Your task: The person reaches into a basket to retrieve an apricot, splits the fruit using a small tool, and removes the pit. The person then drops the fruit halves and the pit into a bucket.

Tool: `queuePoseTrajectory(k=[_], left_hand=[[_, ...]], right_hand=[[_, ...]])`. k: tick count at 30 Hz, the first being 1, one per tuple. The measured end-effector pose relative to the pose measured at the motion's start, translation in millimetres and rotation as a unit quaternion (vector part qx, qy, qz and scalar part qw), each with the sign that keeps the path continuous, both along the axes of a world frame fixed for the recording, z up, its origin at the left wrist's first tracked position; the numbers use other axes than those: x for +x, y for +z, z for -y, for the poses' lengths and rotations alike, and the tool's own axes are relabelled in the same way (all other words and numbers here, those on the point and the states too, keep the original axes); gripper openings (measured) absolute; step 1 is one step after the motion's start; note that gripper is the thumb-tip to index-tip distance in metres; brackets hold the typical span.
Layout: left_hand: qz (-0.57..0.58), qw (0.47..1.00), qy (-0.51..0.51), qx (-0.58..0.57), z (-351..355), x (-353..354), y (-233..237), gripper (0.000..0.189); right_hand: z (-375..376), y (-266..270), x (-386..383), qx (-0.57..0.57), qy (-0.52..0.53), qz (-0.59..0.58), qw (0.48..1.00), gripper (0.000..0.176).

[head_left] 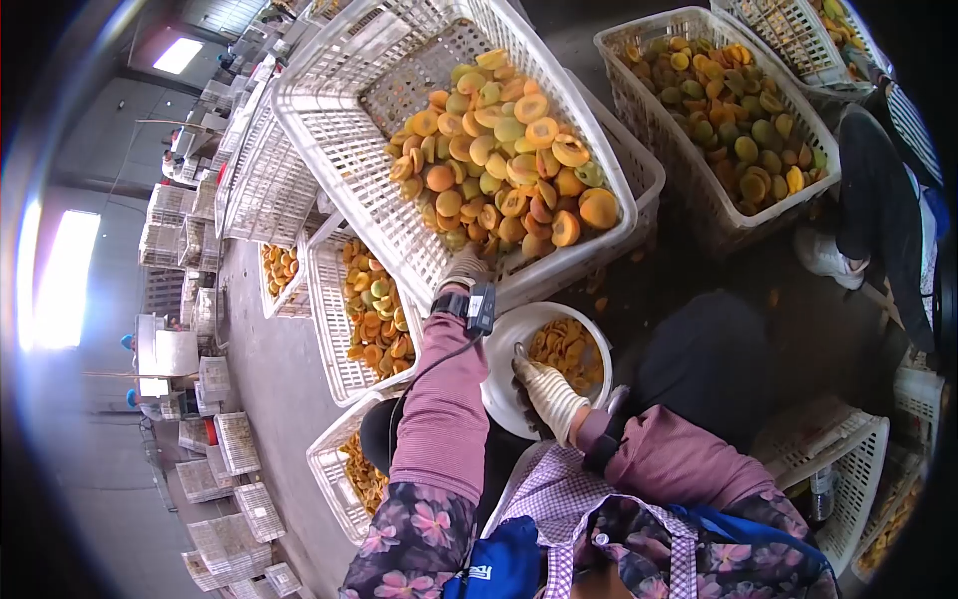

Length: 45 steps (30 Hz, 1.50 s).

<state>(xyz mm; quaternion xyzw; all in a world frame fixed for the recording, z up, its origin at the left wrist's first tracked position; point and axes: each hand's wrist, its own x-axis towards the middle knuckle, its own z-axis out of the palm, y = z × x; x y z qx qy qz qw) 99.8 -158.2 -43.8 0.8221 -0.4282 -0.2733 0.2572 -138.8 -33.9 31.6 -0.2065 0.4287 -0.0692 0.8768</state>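
- Fingers (526, 367) of the gloved right hand (547, 394): curled shut at the near rim of a round white plastic bucket (499, 339). What they grip is too small to identify.
- The bucket sits just below the tilted crate and holds orange cut fruit halves (567, 349).
- Gloved left hand (465, 267), with a black device strapped at the wrist: set at the low edge of a tilted white plastic lattice crate (329, 130), against its heap of orange and green halved fruit (509, 160). Cannot tell whether the fingers are open or closed.
- A second white lattice crate of greener fruit (664, 140) stands beyond, to the right.
- Stacked white crates (249, 180) stand far left.
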Motion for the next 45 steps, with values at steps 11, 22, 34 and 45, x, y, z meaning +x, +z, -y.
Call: queuePoseTrajectory(k=[11,22,34,45], left_hand=[[-0.215,0.972,-0.038,-0.084,-121,-99,69,0.037],[-0.532,0.790,0.218,-0.212,-159,-153,97,0.032],[-0.403,0.834,0.225,-0.303,-147,-171,103,0.031],[-0.391,0.887,-0.053,-0.239,-160,-145,92,0.034]], right_hand=[[7,-33,8,-0.340,-0.104,-0.002,0.935,0.035],[6,35,-32,-0.546,0.144,-0.172,0.807,0.043],[8,27,-33,-0.525,0.218,-0.133,0.812,0.052],[-4,3,-30,-0.101,0.255,0.113,0.955,0.046]])
